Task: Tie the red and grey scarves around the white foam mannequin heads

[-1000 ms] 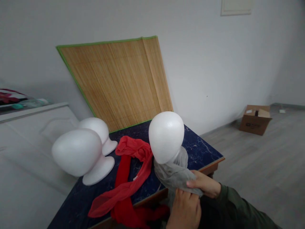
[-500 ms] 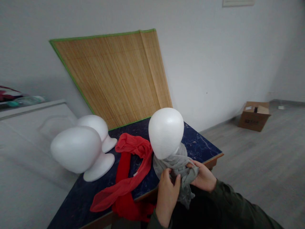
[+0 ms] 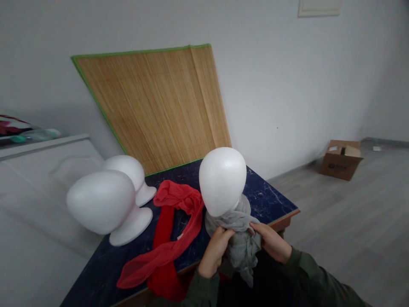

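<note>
The left hand (image 3: 214,252) and the right hand (image 3: 274,244), which were close together one second ago, are now apart, at the two sides of the grey scarf (image 3: 243,251). Its loose part, stretched out then, now hangs bunched before the front edge of the desk (image 3: 271,194).

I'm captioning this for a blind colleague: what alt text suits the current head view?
The left hand and right hand pinch a gray scarf wrapped low around a white mannequin head on a blue table. Red fabric and two more heads are to its left.
</note>
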Demonstrator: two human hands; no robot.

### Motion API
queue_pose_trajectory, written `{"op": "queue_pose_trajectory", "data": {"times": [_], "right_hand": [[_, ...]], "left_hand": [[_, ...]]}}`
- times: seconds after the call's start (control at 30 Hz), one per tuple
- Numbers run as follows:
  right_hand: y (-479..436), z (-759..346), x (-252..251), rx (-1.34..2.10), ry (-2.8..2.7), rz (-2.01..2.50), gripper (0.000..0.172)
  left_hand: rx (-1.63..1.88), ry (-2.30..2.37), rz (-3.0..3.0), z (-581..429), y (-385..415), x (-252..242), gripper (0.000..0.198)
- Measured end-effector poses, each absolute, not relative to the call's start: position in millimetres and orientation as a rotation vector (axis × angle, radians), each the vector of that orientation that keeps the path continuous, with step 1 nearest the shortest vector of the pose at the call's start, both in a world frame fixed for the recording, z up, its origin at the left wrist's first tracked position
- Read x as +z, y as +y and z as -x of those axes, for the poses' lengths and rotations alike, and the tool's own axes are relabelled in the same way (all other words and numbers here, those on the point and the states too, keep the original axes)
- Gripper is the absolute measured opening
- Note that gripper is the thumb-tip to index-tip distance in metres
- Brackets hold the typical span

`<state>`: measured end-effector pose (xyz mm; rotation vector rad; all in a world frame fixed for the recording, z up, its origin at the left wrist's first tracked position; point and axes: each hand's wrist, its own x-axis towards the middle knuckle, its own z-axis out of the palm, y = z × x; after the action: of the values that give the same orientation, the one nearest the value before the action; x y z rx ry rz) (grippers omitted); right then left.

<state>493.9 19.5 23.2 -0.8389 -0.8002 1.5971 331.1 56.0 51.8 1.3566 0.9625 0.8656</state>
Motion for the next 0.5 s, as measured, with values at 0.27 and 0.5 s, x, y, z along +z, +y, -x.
{"op": "queue_pose_trajectory", "data": {"times": [0.27, 0.5], "right_hand": [[31, -507, 11, 1.305, -0.947, 1.138, 0.030], [66, -553, 22, 0.766, -1.198, 1.524, 0.020]], "left_hand": [[0.867, 0.823, -0.846, -309, 71, 73, 0.022], [0.817, 0.823, -0.755, -270, 88, 71, 0.021]]}}
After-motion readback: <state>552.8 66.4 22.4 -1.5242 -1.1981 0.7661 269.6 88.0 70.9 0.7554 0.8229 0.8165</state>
